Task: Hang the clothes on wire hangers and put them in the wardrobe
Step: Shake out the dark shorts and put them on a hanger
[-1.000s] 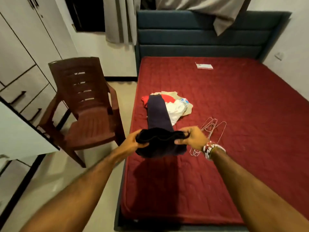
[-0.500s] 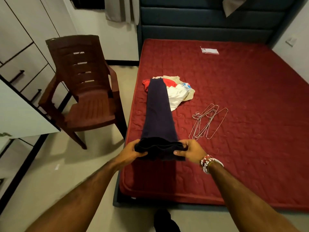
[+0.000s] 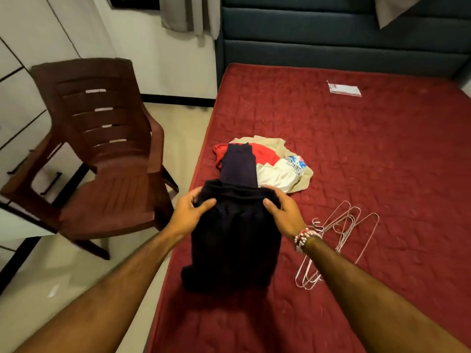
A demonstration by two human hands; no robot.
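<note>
A red quilted mattress (image 3: pixel 369 154) fills the view from twelve to five o'clock. White wardrobe fronts (image 3: pixel 23 80) line the edge at nine to ten o'clock, with a brown plastic chair (image 3: pixel 102 154) on the floor in front of them. At centre, a dark garment (image 3: pixel 234 240) is held over the mattress's left edge, its far end trailing toward twelve o'clock onto a pile of clothes (image 3: pixel 277 169). Wire hangers (image 3: pixel 341 235) lie on the mattress at its three to four o'clock. The left hand (image 3: pixel 190 215) and right hand (image 3: pixel 285 212) each grip the garment's upper fold, thumbs in front, fingers curled behind. A small white packet (image 3: pixel 344 89) lies at one o'clock.
</note>
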